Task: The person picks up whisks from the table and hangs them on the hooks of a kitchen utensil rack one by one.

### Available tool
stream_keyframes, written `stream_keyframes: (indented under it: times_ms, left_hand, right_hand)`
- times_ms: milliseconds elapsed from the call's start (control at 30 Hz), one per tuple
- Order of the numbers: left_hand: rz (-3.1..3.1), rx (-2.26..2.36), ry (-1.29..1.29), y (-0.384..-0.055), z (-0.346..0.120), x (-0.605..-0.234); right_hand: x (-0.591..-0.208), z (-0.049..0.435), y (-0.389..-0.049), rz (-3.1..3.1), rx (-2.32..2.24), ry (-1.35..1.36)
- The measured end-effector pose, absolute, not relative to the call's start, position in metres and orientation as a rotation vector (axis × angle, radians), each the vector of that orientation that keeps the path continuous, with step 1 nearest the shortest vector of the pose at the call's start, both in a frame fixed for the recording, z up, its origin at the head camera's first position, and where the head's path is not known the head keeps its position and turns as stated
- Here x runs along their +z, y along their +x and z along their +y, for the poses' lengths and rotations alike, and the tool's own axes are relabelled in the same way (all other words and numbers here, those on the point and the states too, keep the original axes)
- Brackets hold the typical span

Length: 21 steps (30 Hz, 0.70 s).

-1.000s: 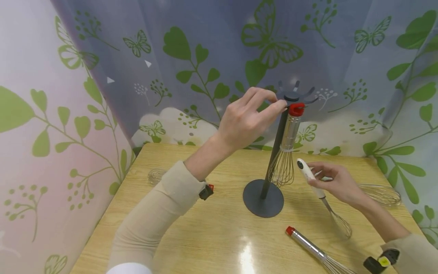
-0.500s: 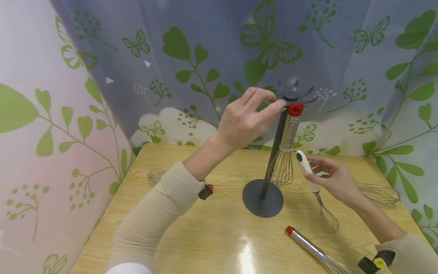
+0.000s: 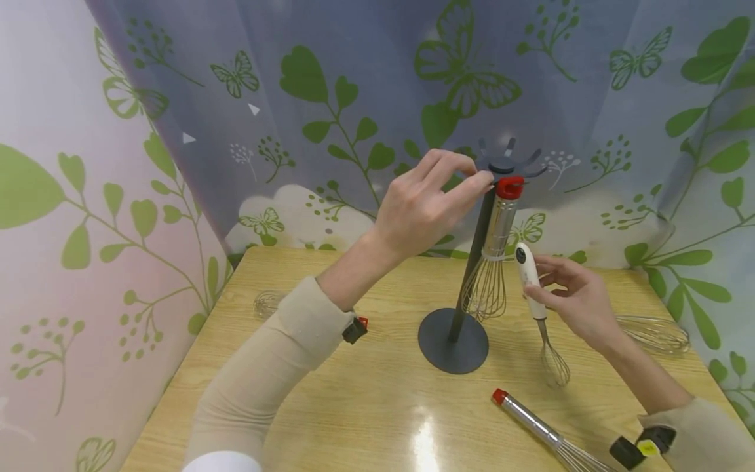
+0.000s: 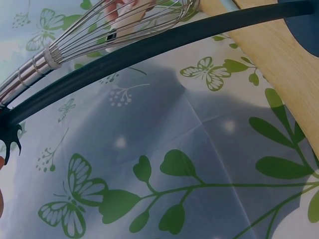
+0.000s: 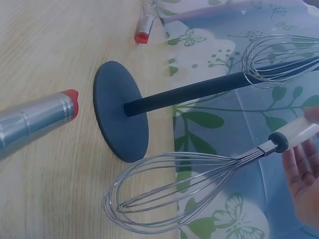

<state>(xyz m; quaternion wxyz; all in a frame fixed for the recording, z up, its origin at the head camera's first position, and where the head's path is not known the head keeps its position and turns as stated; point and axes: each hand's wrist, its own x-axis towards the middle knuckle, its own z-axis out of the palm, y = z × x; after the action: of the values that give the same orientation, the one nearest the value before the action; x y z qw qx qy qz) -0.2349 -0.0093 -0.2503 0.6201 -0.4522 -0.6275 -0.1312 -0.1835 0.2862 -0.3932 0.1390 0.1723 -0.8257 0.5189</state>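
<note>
A dark upright stand [image 3: 445, 351] with a round base and a ring of hooks on top stands on the table. From one hook hangs a metal whisk [image 3: 501, 226] with a red end, wires down. My left hand [image 3: 421, 206] pinches the hook ring's near left side with thumb and forefinger. To the right of the hanging whisk, my right hand [image 3: 580, 301] holds a white-handled whisk [image 3: 533, 285] by its handle. That whisk is nearly upright, handle end up, wires above the table. In the right wrist view, its collar [image 5: 269, 146] and wires show fully.
Another red-ended whisk [image 3: 533, 423] lies on the wooden table [image 3: 354, 406] at the front right. A wire whisk [image 3: 655, 334] lies behind my right wrist. One more whisk [image 3: 269, 303] lies at the left, partly hidden by my left arm. Patterned cloth rises behind and beside the table.
My right hand has lifted the white-handled whisk and turned it more upright, its wires swinging left. My left hand and the hanging whisk stay in place.
</note>
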Motion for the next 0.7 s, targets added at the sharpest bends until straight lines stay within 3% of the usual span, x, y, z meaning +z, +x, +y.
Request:
stream_keyframes:
  times_ms: [700]
  left_hand:
    - [-1.447,-0.299,-1.042,-0.236,-0.010,-0.250]
  right_hand:
    - [-0.378,0.271,-0.185,-2.118,1.672,0.480]
